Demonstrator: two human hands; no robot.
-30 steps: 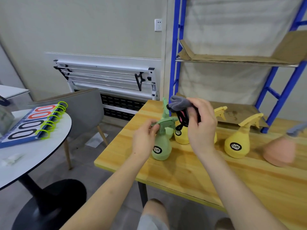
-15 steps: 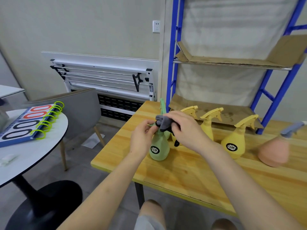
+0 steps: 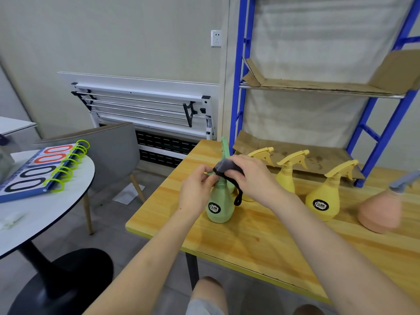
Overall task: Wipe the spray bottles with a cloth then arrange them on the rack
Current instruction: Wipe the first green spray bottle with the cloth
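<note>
A green spray bottle (image 3: 220, 205) stands near the left end of the wooden table (image 3: 261, 242). My left hand (image 3: 197, 192) grips its neck and trigger. My right hand (image 3: 252, 176) holds a grey cloth (image 3: 223, 165) pressed on the bottle's spray head; a black loop hangs from the cloth. A second green bottle (image 3: 225, 146) pokes up just behind. Three yellow spray bottles (image 3: 323, 201) stand further back and to the right, and a pink one (image 3: 381, 210) with a grey trigger is at the far right. The blue rack (image 3: 238, 87) rises behind the table.
The rack's shelves are lined with cardboard (image 3: 318, 86). To the left stand a round white table (image 3: 45, 208) with a flip scoreboard (image 3: 43, 169), and a grey chair (image 3: 106, 151). A folded white drying rack (image 3: 145, 110) leans on the wall.
My right hand has come down with the cloth from above the bottles onto the green bottle's spray head. My left hand has stayed on the bottle's neck.
</note>
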